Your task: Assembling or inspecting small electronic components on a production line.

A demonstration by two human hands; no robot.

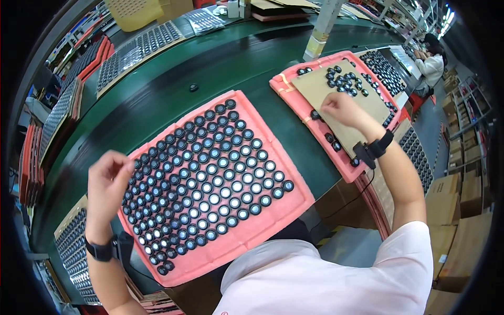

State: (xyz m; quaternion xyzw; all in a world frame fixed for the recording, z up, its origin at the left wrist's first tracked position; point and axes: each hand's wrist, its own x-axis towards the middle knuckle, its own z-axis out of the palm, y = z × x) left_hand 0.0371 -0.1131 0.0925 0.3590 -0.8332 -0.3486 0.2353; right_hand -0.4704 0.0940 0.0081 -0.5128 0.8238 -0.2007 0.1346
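In front of me lies a pink foam tray (247, 223) filled with rows of small round black parts (211, 169) with pale shiny centres. My left hand (107, 181) is at the tray's left edge, thumb and fingertips pinched together beside the end of a row. Anything between those fingertips is too small or hidden to make out. To the right, my right hand (344, 109) hovers over a cardboard sheet (320, 84), its fingers curled together. Whatever they may hold is hidden. Loose black round parts (346, 83) are heaped on that sheet, just beyond the hand.
Under the cardboard is a second pink tray (281, 86) with more parts. A green conveyor belt (236, 58) runs behind, carrying one lone part (193, 87). A metal post (320, 34) rises beyond it. Filled boards (73, 252) stand at left; a person (431, 65) sits far right.
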